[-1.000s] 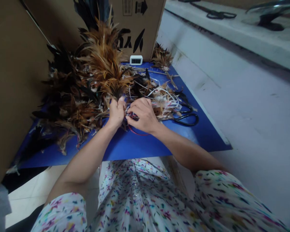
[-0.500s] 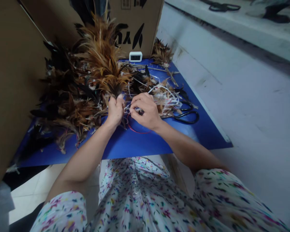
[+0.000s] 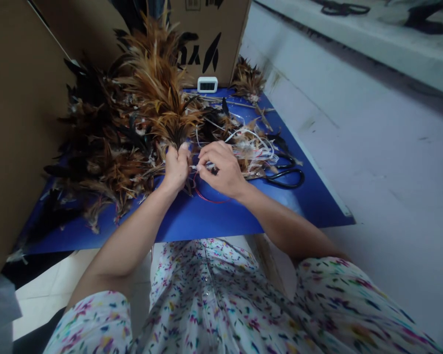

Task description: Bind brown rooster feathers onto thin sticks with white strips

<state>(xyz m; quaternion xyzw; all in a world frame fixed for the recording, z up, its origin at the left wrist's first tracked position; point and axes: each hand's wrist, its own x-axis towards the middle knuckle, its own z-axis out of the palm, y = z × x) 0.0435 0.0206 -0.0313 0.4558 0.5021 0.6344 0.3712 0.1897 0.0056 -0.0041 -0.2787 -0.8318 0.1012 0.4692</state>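
My left hand [image 3: 177, 167] is closed round the base of a feather duster [image 3: 162, 93], whose tall brown and orange plumes fan upward. Just right of it, my right hand [image 3: 221, 167] pinches white string [image 3: 193, 167] between thumb and fingers, close to the duster's base. A thin red string [image 3: 208, 199] loops below both hands on the blue tabletop [image 3: 210, 221]. The part of the duster inside my left fist is hidden. Black-handled scissors [image 3: 286, 178] lie right of my right hand, beside a tangle of white strips [image 3: 258, 147].
Loose brown and black feathers [image 3: 107, 167] cover the table's left side. A small white digital timer [image 3: 207, 85] stands at the back, before a cardboard box [image 3: 221, 29]. Another feather bunch [image 3: 248, 81] lies at the back right. A pale wall [image 3: 354, 147] borders the right edge.
The white string loop between my hands has been drawn smaller and tighter. My right fingers have shifted slightly; my left hand keeps its hold on the duster.
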